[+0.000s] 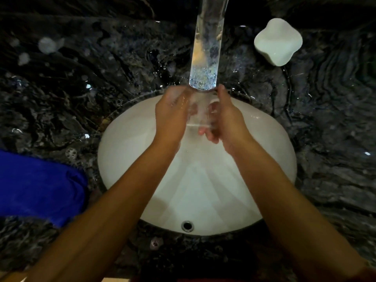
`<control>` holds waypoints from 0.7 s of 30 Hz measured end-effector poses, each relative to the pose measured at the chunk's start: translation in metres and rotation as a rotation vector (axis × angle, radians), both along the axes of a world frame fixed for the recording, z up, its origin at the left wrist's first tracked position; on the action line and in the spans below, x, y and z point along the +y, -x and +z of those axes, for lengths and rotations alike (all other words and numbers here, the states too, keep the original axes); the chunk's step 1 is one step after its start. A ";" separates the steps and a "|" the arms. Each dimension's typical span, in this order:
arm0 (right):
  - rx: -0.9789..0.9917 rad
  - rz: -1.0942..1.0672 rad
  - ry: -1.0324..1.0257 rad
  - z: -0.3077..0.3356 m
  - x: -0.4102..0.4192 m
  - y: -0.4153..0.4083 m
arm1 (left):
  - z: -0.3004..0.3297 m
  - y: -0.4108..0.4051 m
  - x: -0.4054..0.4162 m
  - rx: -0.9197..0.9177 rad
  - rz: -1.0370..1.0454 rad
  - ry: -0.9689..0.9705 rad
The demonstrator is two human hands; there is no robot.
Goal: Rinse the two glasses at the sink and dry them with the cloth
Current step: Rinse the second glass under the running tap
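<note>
Presently both hands, left hand (173, 110) and right hand (223, 119), are gripping a wet glass (200, 115) over the sink (126, 139); slippery fingers could be letting it drop.

We see a dark, veined marble table (61, 88), wet and glinting with droplets, around a white oval sink (126, 143) set into it. A blue cloth (38, 188) lies crumpled on the table just left of the sink. A white lobed dish (277, 40) sits at the back right.

Dim scene, bright white basin (126, 151), glints on wet counter (61, 88), wide-angle bending, soft blur
</note>
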State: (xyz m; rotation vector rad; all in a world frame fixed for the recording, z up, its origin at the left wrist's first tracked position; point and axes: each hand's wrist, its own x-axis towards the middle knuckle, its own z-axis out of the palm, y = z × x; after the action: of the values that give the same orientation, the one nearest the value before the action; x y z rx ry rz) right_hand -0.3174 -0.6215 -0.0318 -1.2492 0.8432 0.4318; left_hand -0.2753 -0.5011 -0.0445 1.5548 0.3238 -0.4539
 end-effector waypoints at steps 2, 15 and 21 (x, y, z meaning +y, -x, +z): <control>-0.120 0.012 0.128 -0.001 0.012 0.008 | 0.000 -0.006 -0.002 0.052 0.079 -0.104; -0.327 0.300 0.527 0.001 0.008 -0.039 | 0.004 -0.019 0.013 0.410 -0.108 -0.047; -0.092 0.114 0.314 0.000 0.010 -0.017 | -0.002 -0.016 0.006 0.265 0.161 0.025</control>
State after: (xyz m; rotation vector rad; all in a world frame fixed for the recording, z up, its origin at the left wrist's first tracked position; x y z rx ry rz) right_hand -0.3002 -0.6114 -0.0315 -1.6015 0.7828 0.3376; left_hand -0.2598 -0.4955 -0.0464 1.4326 0.6405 -0.5367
